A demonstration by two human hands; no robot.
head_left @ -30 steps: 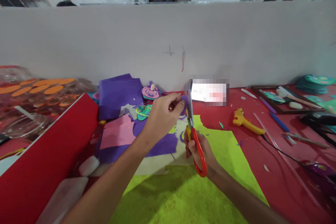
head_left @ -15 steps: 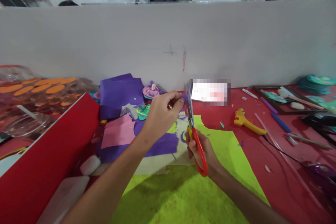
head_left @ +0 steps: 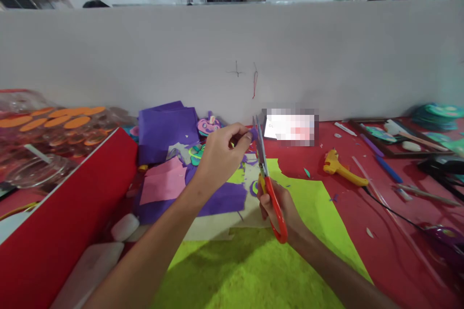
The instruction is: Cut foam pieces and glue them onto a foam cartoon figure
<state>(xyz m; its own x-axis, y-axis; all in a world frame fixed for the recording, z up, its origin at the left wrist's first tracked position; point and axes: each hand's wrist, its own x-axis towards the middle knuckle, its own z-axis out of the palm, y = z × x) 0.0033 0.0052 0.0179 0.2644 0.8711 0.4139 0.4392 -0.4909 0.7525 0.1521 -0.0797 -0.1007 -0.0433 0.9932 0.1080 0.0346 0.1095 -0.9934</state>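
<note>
Between thumb and fingertips, my left hand (head_left: 226,152) pinches a small piece of purple felt (head_left: 254,133). My right hand (head_left: 277,203) is wrapped round the orange-red handles of a pair of scissors (head_left: 276,210), whose blades point up and lie right beside the felt piece. Whether the blades touch the felt is hard to make out. Below both hands lie a yellow-green sheet (head_left: 253,270) and a purple sheet (head_left: 226,199). A pink piece (head_left: 163,181) rests left of my left forearm.
A yellow glue gun (head_left: 342,169) with a black cord lies on the right of the red table. A lit, blurred screen (head_left: 290,127) leans against the grey partition (head_left: 145,58). Purple sheets (head_left: 166,130) stand at the back left, behind a red panel (head_left: 72,217).
The purple felt piece has turned slightly in my left fingertips, and the scissor blades have parted a little at the tips. Both hands stay in nearly the same place.
</note>
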